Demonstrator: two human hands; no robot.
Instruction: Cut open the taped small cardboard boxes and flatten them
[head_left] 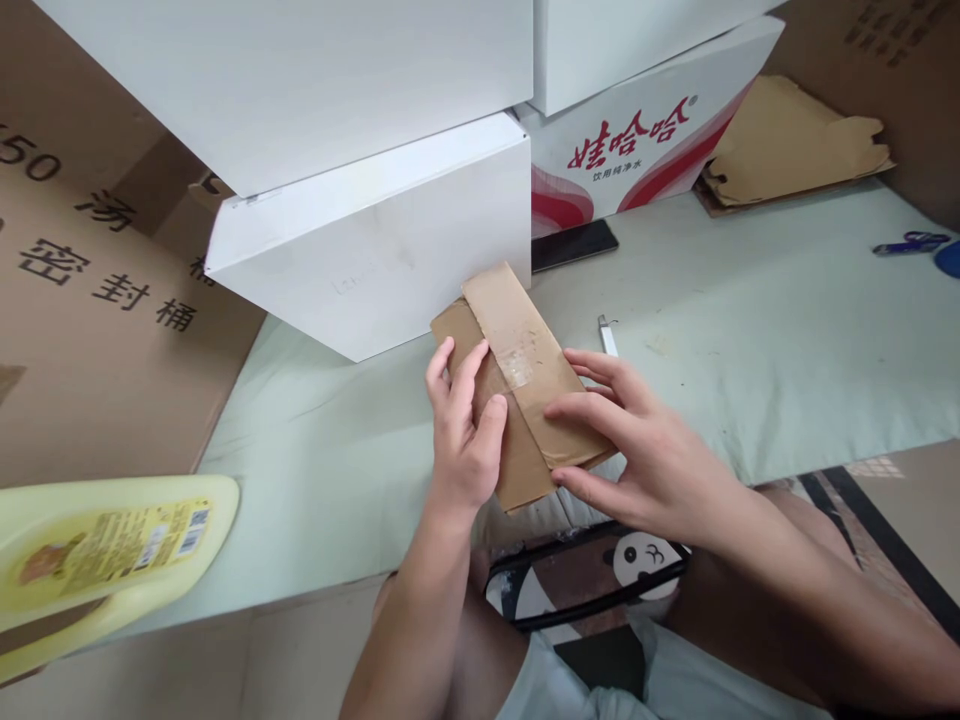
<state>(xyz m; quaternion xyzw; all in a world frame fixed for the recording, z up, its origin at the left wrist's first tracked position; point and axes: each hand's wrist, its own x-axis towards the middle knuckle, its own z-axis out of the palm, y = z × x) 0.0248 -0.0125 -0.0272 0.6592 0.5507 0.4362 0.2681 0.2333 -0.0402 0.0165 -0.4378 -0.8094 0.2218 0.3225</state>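
A pair of bare forearms (pixel 817 590) was captured closest to the head-worn camera, reaching over a seated lap. Between the hands, a folded piece of cardboard (pixel 491 460) was pictured over the near edge of a table (pixel 787 320) with a pale green cover, just in front of a white box (pixel 442 240). A strip of its upper layer was crossed by a patch of clear tape (pixel 517 368).

The left hand (pixel 461 435) was laid along the left side, its fingers loosely spread and its thumb set on the upper face; whether the underside was also grasped could not be told. The right hand (pixel 645 450) was half curled around the right side, which was held lightly between thumb and fingers.

The step in hand was judged to be the steadying or flattening of the fold. For the next move, matched edges and even pressure along the strip seemed to be called for, with slipping layers to be guarded against.

A white-handled tool (pixel 607 338), possibly a cutter, was partly hidden beyond the right hand. A dark slab (pixel 576 246), apparently a phone, was seen beside the white box; scissors (pixel 911 244) were placed far to the right, and a yellow jug (pixel 217 510) was seen at the left.
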